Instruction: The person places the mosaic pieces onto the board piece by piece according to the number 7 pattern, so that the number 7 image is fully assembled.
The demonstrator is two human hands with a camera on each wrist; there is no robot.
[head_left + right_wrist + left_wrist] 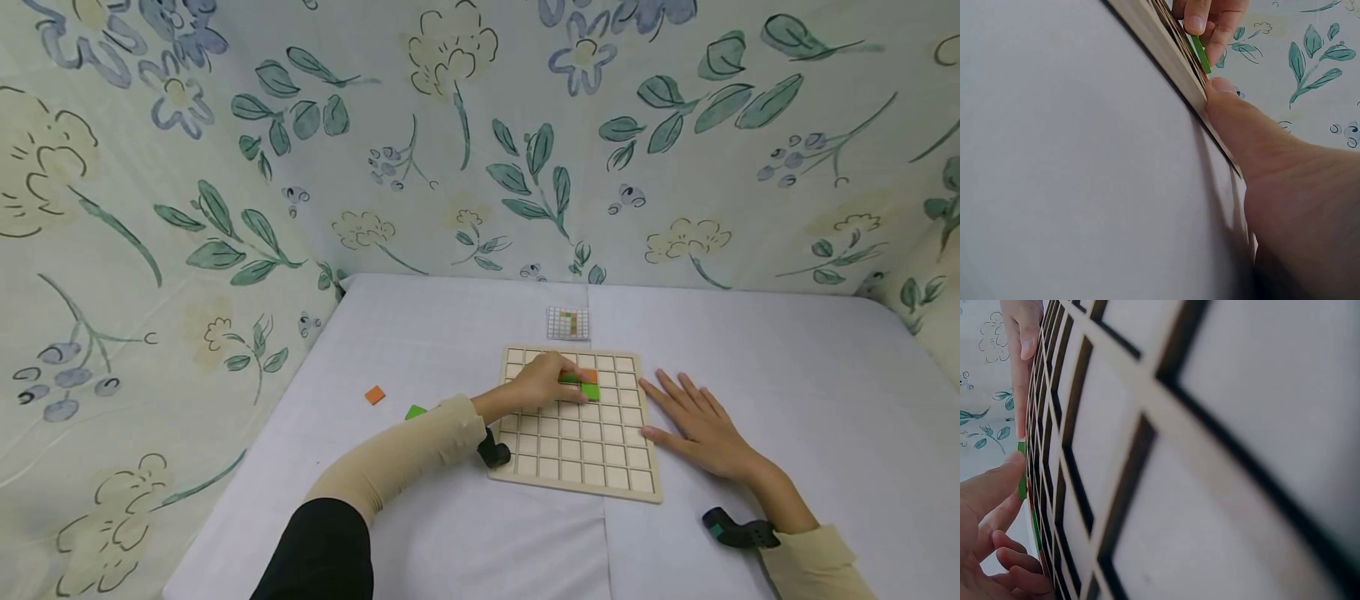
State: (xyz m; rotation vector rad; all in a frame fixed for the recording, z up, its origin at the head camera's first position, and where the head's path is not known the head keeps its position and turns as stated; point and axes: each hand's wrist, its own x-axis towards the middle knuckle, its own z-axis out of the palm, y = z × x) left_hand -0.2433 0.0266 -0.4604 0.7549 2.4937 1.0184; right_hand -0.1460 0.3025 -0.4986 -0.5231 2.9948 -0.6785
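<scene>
My left hand (pixel 542 382) reaches over a pale wooden grid board (pixel 570 482) and pinches a square green tile (pixel 591 392) between thumb and fingers. In the left wrist view that green tile (pixel 1022 481) stands slightly raised at the grid's surface. Just behind it, an orange tile (pixel 589 376) lies in a cell, with another green tile (pixel 567 377) beside it, partly covered by the fingers. My right hand (pixel 697 429) lies with fingers spread at the board's right edge. Its thumb (pixel 1225 109) rests against that edge in the right wrist view.
A small card (pixel 567 323) printed with a coloured grid pattern lies behind the board. To the left are a loose orange tile (pixel 375 395) and a green tile (pixel 415 412), the latter partly hidden by my sleeve. White cloth covers the table (pixel 450 333); floral fabric hangs behind.
</scene>
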